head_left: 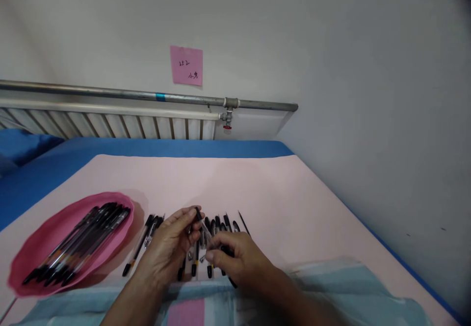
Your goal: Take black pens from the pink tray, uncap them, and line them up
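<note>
Between my two hands is a pen (204,227) with a clear barrel, tilted, its black end up. My left hand (167,245) pinches it near the black end. Lower down, the fingers of my right hand (239,257) are closed on the clear part; its lower end is hidden by them. Under and behind my hands, several black pen parts (227,222) lie in a loose row, partly covered by the hands. A pen with a black and yellow end (137,248) lies left of my left hand, beside clear caps.
At the left, a pink oval tray (123,199) holds a pile of several black pens (83,240). A thin dark refill (243,222) lies right of the row. Light blue cloth (342,286) covers the near edge. Behind the pink tabletop (294,203) are a radiator (140,125) and pipe.
</note>
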Demonstrator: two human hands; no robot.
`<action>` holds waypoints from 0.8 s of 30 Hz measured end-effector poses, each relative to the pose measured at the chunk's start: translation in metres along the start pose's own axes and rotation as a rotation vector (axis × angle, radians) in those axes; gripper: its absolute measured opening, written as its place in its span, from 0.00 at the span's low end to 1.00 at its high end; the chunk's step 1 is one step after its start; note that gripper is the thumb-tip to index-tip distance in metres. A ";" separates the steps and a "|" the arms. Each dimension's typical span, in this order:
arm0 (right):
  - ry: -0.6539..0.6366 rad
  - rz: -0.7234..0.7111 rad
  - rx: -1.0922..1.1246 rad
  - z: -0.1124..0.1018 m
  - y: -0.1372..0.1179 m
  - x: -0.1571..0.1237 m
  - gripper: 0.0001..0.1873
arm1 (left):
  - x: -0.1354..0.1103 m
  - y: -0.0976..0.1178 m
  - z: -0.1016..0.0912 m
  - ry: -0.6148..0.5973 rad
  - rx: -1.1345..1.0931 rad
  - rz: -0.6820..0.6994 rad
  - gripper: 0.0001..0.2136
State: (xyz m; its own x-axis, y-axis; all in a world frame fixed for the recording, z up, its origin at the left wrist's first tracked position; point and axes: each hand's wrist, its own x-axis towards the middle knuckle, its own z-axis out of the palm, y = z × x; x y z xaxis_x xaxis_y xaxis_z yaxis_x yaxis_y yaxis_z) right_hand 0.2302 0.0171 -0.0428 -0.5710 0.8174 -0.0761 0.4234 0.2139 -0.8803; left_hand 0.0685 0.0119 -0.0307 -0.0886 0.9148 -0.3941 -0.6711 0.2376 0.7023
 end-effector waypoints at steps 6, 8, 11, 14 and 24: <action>0.009 0.041 0.038 0.000 -0.001 0.000 0.08 | 0.001 -0.008 -0.002 -0.022 0.073 0.074 0.07; 0.022 0.057 0.063 0.001 0.001 0.001 0.09 | 0.002 -0.012 -0.002 -0.024 0.099 0.073 0.08; 0.042 0.060 0.120 0.004 0.003 0.002 0.10 | 0.003 -0.018 -0.001 -0.039 0.128 0.065 0.08; 0.049 0.071 0.221 0.006 0.004 0.004 0.08 | 0.004 -0.022 -0.001 -0.073 0.144 0.046 0.08; 0.038 0.108 0.341 0.007 0.004 0.004 0.08 | 0.002 -0.019 0.000 -0.120 0.158 -0.001 0.09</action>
State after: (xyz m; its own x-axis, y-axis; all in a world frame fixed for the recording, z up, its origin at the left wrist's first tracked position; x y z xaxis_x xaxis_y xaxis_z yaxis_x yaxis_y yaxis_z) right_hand 0.2245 0.0178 -0.0497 -0.5068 0.8460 -0.1656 0.2175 -0.0604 -0.9742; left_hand 0.0812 0.0090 -0.0448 0.0068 0.9449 -0.3274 -0.5466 0.2777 0.7900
